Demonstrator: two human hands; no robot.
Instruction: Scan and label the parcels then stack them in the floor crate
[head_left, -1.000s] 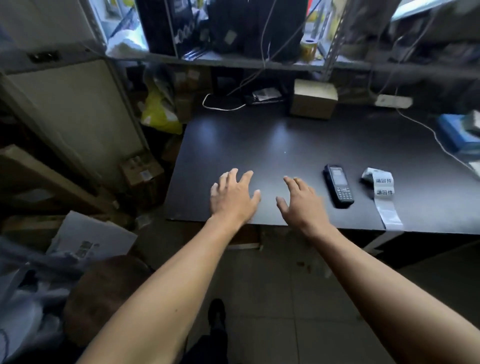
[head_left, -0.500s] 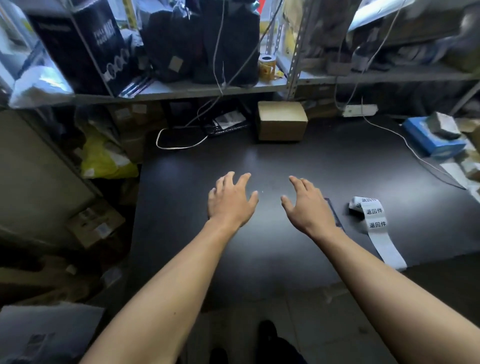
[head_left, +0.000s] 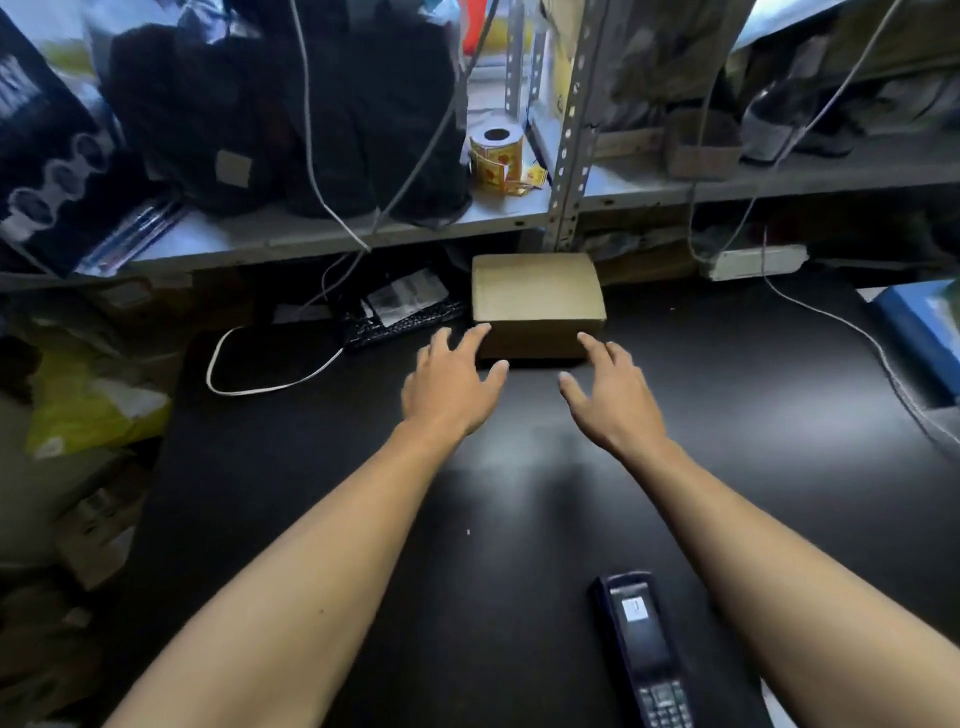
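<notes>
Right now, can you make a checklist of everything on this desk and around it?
Surface: black table, dark and bare in the middle.
Job's things: cardboard parcel at the back; handheld scanner at the near edge.
Clutter: sticker roll on the shelf; blue box at right.
Grippers: left hand and right hand open, reaching at the parcel, not gripping it.
Cables: white cable looped at left; power strip with its cord.
Surroundings: yellow bag beside the table.

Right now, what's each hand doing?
Left hand: open, holding nothing, fingertips at the cardboard box.
Right hand: open, holding nothing, near the box.
</notes>
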